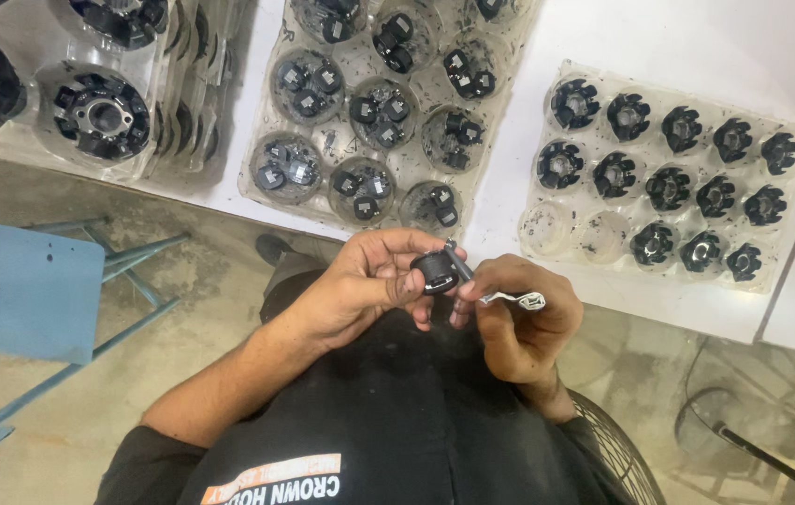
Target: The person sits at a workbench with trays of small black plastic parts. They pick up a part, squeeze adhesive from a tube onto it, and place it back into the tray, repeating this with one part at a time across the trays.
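Note:
My left hand (365, 281) grips a small round black part (435, 272) in front of my chest, just below the white table's edge. My right hand (519, 323) holds a thin metal tool (500, 295) whose dark tip rests against the top of that black part. Both hands touch at the part. On the table to the right lies a clear plastic tray (570, 248) with rows of similar black round parts and a few empty pockets at its near left.
A second clear tray (318, 220) with pockets of small black blocks sits in the middle. Stacked trays of larger black rings (98, 117) stand at the left. A blue stool (19, 285) is on the concrete floor at left, a wire fan guard (617, 454) at lower right.

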The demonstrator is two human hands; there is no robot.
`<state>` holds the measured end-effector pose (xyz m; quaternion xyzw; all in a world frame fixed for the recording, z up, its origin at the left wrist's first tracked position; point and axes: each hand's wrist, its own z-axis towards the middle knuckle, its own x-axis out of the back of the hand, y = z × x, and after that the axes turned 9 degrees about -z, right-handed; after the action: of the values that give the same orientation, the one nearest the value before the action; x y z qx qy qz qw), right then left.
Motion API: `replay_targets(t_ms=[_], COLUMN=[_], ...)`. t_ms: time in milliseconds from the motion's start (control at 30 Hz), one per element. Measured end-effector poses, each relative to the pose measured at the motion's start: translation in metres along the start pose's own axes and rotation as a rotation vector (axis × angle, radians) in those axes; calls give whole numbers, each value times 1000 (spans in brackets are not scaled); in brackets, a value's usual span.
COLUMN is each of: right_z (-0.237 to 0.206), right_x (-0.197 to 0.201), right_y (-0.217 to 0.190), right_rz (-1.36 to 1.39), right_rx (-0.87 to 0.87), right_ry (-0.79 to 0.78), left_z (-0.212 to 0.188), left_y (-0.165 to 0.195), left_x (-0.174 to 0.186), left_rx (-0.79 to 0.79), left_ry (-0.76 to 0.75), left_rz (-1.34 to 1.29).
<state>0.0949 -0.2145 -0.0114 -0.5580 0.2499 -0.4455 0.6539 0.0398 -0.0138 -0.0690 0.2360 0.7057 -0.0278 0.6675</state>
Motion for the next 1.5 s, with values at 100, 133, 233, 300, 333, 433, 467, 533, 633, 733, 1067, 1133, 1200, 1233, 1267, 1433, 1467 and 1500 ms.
replay_targets(t_ms=[100,133,233,300,333,433,467,533,633,733,1067,1133,1200,1233,1267,1433,1467,1500], right_z=[0,1,2,2,1,1,1,1,1,1,1,1,-1,-2,-3,-6,-6,-7], right_x=[-1,-1,-2,-3,-3,-3,-3,-3,-4,-3,-1,1,2,2,1,-4,-4,-4], right_y=[0,-1,-3,-5,-6,-8,-8,-7,-5,-4,-3,-3,-4,-5,-5,-4,-4,-5], right_rz=[-36,-54,-86,-109,-120,-115,-125,-143,-123,-157,-187,-191,-190,-190,-196,-156,-159,-160], right_rx=[-7,-9,-22,-21,-19,-10,-6,-1,-12,-23,-17,-12,-41,-54,-42,2,-21,-45], right_ry=[4,1,13,24,30,43,37,25,54,36,10,4,-4,-8,-5,14,5,-4], left_z=[2,2,2,3,3,5,5,6,7,8,8,9,9,9,9,8,8,8], left_y=[1,1,0,0,0,0,0,0,-1,-1,-3,-4,-5,-6,-7,-13,-15,-17], left_x=[0,0,0,0,0,1,2,2,2,3,8,9,11,13,14,23,25,26], left_rx=[-6,-4,1,5,4,0,0,3,9,1,7,20,37,54,71,71,65,60], left_ry=[13,15,24,30,29,28,31,39,48,45,38,29,19,13,7,-88,-91,-92], left_rz=[14,14,12,13,12,14,18,19,13,11,-16,-44,-76,-110,-144,-298,-309,-320])
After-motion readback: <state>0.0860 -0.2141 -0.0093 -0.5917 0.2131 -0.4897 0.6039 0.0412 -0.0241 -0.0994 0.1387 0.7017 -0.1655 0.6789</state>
